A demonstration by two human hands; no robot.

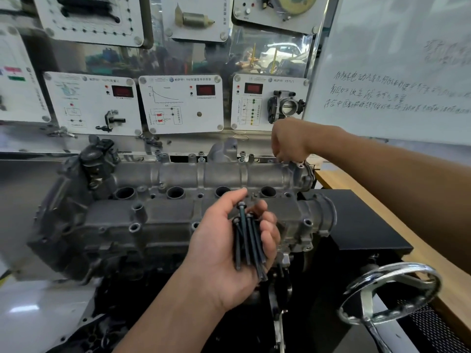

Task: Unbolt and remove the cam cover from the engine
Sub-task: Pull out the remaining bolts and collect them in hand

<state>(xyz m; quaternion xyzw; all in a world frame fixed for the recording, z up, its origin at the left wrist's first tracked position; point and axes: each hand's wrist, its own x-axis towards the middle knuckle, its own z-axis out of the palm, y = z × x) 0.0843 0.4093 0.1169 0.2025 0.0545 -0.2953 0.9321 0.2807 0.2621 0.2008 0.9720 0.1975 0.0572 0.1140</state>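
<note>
We looked down on a grey engine [114,225] filling the middle of the frame, with its cam cover [204,174] seated across the top, a ribbed tube running left to right above four round plug wells.

Our left hand [224,245], at centre, lay palm up in front of the cover. Its fingers were curled round a bundle of long black bolts [248,240], heads pointing up, and it hid part of the cover's near edge.

Our right hand [289,141] reached in from the right edge to the cover's far right corner. Its fingers were bent downward, knuckles toward us; they hid whatever lay beneath, so we could not tell whether they gripped anything.

A few bolt heads [201,155] stood along the cover's far edge.

Behind the engine hung white training panels [181,103], one carrying a throttle body [285,105]. A whiteboard [395,59] with handwriting filled the upper right. A black box [362,220] sat beside the engine on a wooden bench [382,200], and a chrome handwheel [390,291] stood at lower right.
</note>
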